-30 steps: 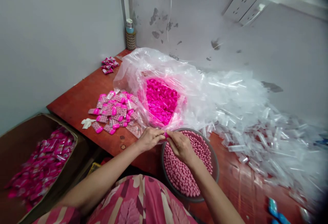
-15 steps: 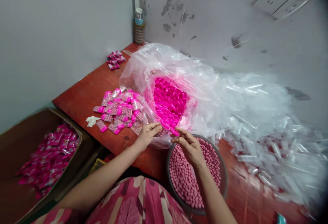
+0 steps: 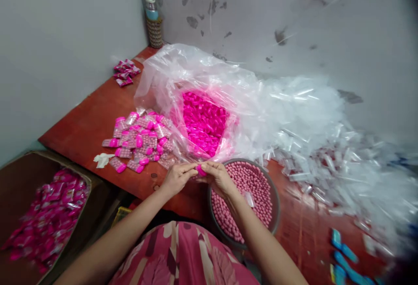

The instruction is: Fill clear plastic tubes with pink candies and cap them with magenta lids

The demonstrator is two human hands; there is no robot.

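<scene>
My left hand (image 3: 178,179) and my right hand (image 3: 218,176) meet in front of me, fingers pinched. Between their fingertips shows a bright pink cap (image 3: 200,170); the small clear bottle under it is mostly hidden by my fingers. Just beyond lies a clear plastic bag (image 3: 199,65), its mouth open on many pink caps (image 3: 204,122). Below my right wrist stands a grey basin (image 3: 277,215) of pink balls (image 3: 225,217), with a clear empty bottle (image 3: 249,199) lying on them. Left of the bag are piled filled, pink-capped bottles (image 3: 139,139).
Clear empty bottles (image 3: 326,154) heap along the right of the red table (image 3: 88,115). Blue pieces (image 3: 346,263) lie at the near right. A carton (image 3: 89,180) of pink packets (image 3: 55,206) stands lower left. More packets (image 3: 126,72) and a flask (image 3: 153,21) sit at the back.
My right hand has drawn back from the bag's edge with the pink cap and now meets my left hand. The view has shifted right, exposing the blue pieces.
</scene>
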